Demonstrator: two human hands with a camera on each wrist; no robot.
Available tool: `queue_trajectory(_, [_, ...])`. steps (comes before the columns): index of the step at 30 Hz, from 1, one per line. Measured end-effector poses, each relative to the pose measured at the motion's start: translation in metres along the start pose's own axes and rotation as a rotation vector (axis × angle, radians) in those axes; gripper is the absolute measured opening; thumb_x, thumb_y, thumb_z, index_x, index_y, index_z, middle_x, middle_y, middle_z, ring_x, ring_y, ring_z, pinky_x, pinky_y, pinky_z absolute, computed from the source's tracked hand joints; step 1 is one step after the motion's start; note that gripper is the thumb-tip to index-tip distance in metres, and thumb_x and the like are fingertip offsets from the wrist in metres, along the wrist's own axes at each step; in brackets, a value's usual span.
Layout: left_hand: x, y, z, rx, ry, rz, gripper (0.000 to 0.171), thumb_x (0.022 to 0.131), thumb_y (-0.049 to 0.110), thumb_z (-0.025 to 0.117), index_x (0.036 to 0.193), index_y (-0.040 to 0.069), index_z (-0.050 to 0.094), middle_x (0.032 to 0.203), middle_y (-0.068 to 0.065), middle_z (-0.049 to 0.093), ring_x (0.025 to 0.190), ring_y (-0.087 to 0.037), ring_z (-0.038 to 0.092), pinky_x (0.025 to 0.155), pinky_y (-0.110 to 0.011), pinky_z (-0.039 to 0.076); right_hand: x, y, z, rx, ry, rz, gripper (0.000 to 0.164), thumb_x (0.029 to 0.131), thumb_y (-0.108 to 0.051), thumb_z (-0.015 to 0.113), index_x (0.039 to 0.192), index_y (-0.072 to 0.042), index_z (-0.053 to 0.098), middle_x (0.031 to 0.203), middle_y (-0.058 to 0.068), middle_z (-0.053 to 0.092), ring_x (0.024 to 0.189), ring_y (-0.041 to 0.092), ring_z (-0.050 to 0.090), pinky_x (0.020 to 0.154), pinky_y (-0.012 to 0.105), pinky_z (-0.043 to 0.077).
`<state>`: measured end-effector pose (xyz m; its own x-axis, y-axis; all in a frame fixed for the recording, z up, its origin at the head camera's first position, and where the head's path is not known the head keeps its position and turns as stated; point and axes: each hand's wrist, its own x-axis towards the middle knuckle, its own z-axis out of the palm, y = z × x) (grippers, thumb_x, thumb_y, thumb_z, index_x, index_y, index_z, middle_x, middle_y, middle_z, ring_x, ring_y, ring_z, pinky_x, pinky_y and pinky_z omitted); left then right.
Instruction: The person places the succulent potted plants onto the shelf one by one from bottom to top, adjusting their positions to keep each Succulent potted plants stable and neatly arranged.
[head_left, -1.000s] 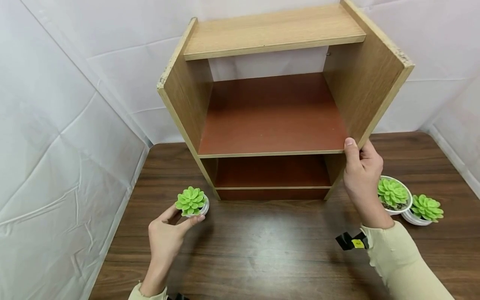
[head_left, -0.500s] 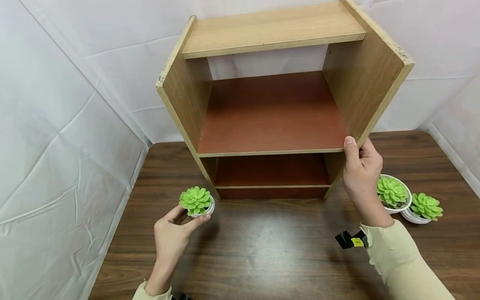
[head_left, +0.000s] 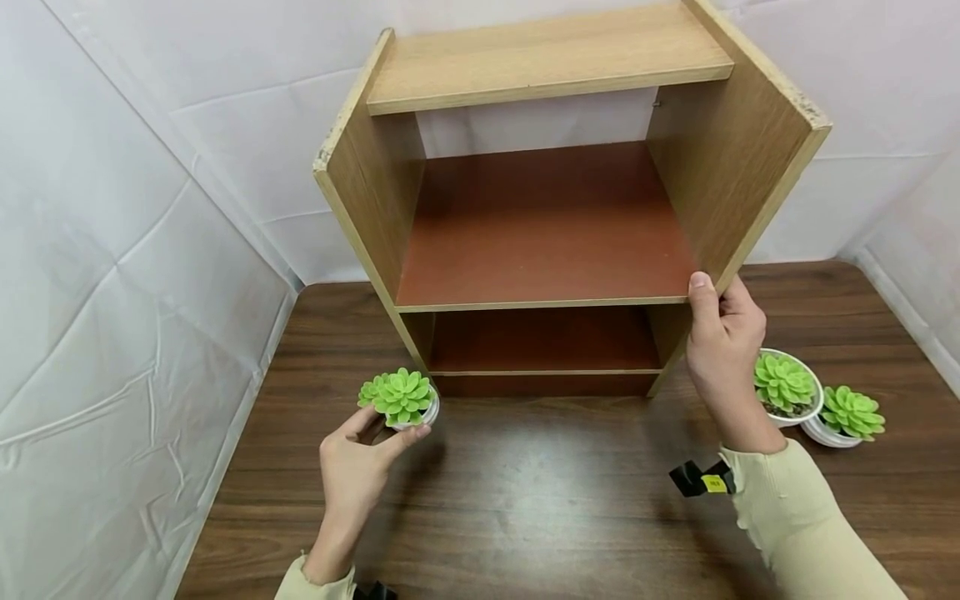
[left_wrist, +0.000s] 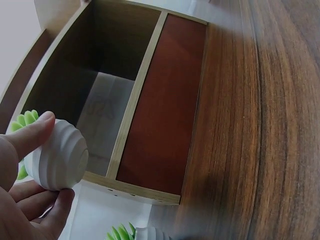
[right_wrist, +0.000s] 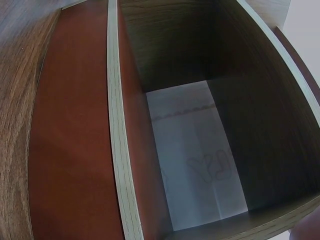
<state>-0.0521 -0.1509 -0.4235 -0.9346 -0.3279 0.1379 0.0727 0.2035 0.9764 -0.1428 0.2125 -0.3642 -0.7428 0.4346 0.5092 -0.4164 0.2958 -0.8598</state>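
My left hand [head_left: 351,471] pinches the white ribbed pot of a small green artificial succulent [head_left: 405,397] between thumb and fingers, to the left of the shelf's foot. The left wrist view shows this white pot [left_wrist: 62,155] tipped sideways, its leaves partly behind the thumb. Just beyond it another green succulent [head_left: 369,392] peeks out, mostly hidden. With the thumb in front and fingers behind, my right hand [head_left: 723,350] grips the right side panel of a wooden shelf unit [head_left: 547,242]. Only a blurred bit of that hand [right_wrist: 306,230] enters the right wrist view.
Two more potted succulents stand on the dark wooden table beyond my right wrist, a larger one [head_left: 786,386] and a smaller one [head_left: 851,417]. The shelf unit has a light top board [head_left: 551,58] and reddish-brown shelves. White sheeting [head_left: 112,275] hangs behind and beside the table.
My left hand has moved slightly right with the succulent, so a second succulent behind it now shows. The right hand keeps its grip on the shelf unit.
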Motion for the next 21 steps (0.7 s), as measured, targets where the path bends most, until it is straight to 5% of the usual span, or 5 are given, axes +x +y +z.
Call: queue_trajectory(21, [-0.004, 0.001, 0.012, 0.001, 0.017, 0.003, 0.052, 0.060, 0.019, 0.096, 0.108, 0.011, 0.077, 0.105, -0.002, 0.072, 0.098, -0.014, 0.068, 0.084, -0.033, 0.053, 0.001, 0.003, 0.001, 0.023, 0.017, 0.001, 0.026, 0.099, -0.014, 0.058, 0.103, 0.010, 0.068, 0.083, -0.009, 0.066, 0.080, 0.009, 0.057, 0.073, 0.022, 0.041])
